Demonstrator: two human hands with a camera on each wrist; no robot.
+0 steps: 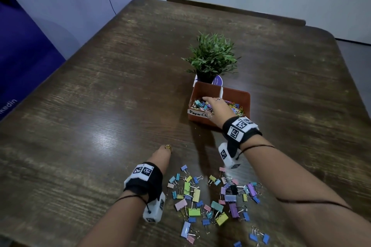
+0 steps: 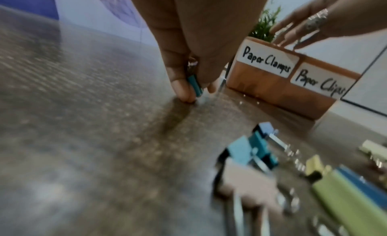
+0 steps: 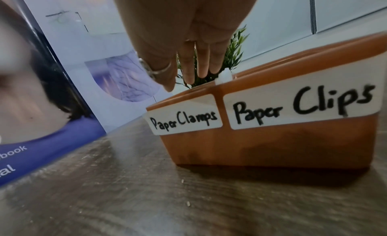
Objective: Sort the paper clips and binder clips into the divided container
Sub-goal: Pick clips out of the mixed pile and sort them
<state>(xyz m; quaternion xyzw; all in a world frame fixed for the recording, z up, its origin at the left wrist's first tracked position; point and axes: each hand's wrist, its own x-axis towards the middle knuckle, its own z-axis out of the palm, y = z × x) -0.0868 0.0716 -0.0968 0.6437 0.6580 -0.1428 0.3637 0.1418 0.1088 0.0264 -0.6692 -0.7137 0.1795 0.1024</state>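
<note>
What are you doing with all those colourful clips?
A person is sorting clips into a brown divided container. The right hand reaches with straight fingers over the side labelled Paper Clamps, already holding binder clips. The left hand pinches a teal binder clip against the table. Paper clips fill the other side, and a pile of binder clips lies loose.
</note>
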